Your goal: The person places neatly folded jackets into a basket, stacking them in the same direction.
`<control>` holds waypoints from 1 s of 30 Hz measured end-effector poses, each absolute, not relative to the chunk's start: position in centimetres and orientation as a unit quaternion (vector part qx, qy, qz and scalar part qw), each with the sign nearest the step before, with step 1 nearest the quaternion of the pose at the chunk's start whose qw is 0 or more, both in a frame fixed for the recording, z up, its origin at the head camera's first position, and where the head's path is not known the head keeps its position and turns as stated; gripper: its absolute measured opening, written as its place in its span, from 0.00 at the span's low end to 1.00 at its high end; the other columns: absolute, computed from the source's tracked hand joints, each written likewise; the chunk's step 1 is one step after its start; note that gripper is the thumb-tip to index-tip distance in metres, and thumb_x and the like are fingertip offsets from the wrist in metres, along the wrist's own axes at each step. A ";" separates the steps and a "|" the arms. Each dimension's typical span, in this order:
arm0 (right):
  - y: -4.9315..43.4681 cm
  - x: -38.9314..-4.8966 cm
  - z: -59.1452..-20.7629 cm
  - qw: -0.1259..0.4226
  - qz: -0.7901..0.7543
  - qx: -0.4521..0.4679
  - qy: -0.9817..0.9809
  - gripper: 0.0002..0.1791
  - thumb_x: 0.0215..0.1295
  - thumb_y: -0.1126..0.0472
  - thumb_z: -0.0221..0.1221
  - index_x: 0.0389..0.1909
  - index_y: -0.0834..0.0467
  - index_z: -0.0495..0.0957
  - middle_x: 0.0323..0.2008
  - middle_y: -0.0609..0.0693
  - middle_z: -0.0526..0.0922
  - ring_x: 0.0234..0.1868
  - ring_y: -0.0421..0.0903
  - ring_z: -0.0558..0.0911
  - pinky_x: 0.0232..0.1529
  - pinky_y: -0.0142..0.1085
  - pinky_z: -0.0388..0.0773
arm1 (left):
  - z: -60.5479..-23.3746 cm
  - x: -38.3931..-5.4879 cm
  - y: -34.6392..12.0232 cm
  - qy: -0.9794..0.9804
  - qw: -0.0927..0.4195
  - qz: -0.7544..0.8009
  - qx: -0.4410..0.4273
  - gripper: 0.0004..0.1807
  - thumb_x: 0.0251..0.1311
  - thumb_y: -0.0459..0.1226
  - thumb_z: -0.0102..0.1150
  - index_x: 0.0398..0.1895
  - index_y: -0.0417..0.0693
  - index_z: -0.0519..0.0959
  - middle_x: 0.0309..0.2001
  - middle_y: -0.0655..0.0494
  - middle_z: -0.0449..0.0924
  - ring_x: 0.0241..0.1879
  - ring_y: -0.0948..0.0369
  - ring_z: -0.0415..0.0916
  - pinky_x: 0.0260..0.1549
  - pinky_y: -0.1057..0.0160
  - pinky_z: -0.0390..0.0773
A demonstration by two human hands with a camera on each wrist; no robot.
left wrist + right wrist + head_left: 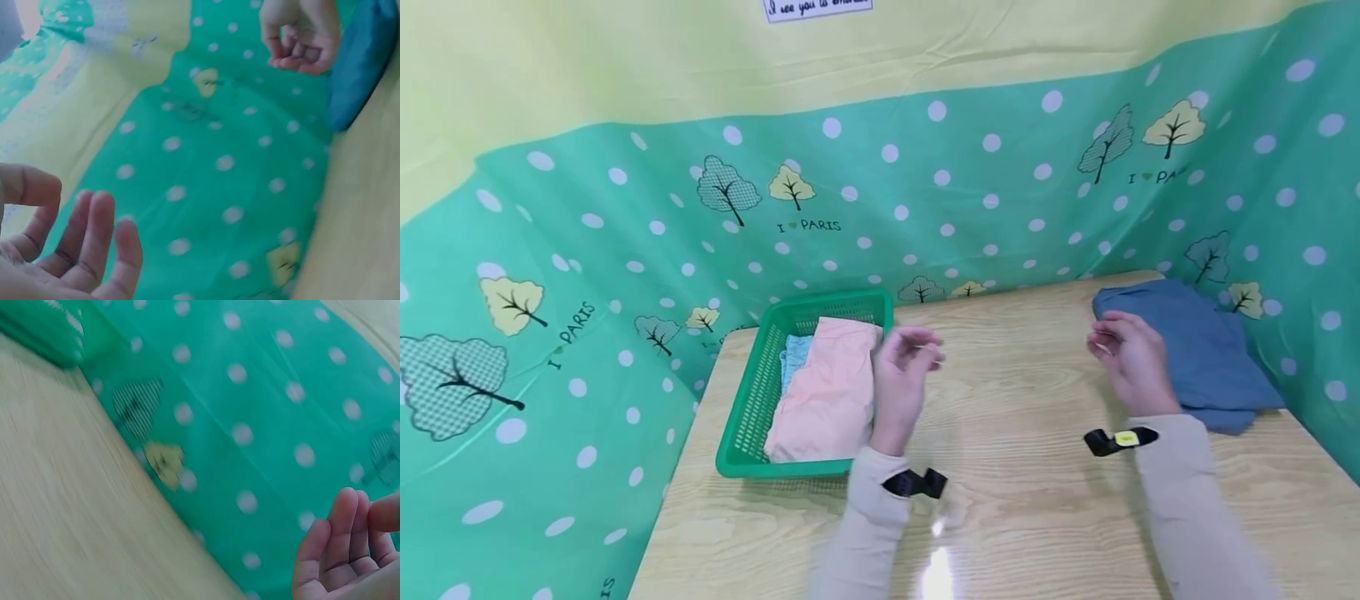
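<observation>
My left hand (904,379) hovers by the right side of a green plastic basket (741,425), its fingers loosely bent with nothing in them. Inside the basket lies a folded pale pink cloth (831,392), partly covering a light blue cloth (795,354). On the other side, my right hand (1131,358) is held above the table beside a dark blue folded cloth (1206,350), overlapping its left edge in the head view. Its fingers are relaxed and bent, and the right wrist view shows no item between the fingertips (342,506).
The light wood table (1000,467) stretches between the basket and the blue cloth. A green dotted curtain (917,192) with tree prints hangs along the back and both sides. Each wrist wears a black strap (1120,440).
</observation>
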State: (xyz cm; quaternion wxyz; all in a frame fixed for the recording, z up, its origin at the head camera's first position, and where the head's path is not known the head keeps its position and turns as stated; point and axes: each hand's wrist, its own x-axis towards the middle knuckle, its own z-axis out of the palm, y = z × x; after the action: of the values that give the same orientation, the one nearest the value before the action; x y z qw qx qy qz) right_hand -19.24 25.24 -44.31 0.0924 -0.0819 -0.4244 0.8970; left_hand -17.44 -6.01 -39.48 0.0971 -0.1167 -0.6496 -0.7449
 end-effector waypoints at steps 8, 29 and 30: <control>30.6 -16.8 -45.4 0.146 0.896 -0.157 -0.388 0.07 0.74 0.66 0.56 0.49 0.57 0.75 0.35 0.49 0.82 0.35 0.45 0.82 0.37 0.34 0.84 | -45.1 -18.0 1.0 -0.548 -0.081 -0.832 -0.023 0.10 0.64 0.28 0.59 0.48 0.35 0.78 0.33 0.55 0.83 0.29 0.61 0.81 0.34 0.62 0.85; 37.3 -19.0 -47.8 0.183 0.722 -0.376 -0.551 0.15 0.72 0.65 0.54 0.50 0.41 0.71 0.44 0.34 0.68 0.37 0.30 0.73 0.35 0.20 0.73 | -51.1 -18.1 12.6 -0.549 -0.233 -0.797 0.089 0.09 0.64 0.36 0.61 0.47 0.46 0.80 0.45 0.45 0.81 0.43 0.49 0.84 0.50 0.45 0.85; 37.5 -19.1 -48.1 0.182 0.705 -0.386 -0.566 0.15 0.71 0.64 0.55 0.48 0.39 0.70 0.43 0.33 0.68 0.37 0.30 0.72 0.39 0.21 0.72 | -51.3 -18.1 12.9 -0.552 -0.250 -0.791 0.082 0.10 0.64 0.36 0.62 0.47 0.46 0.80 0.47 0.45 0.80 0.45 0.48 0.83 0.52 0.43 0.84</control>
State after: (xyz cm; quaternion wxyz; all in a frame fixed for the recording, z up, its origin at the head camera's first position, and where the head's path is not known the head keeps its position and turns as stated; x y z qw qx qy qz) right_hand -19.14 37.53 -48.06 0.1817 -0.3859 -0.5664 0.7051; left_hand -18.05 12.91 -51.28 -0.2504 0.0817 -0.5518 -0.7913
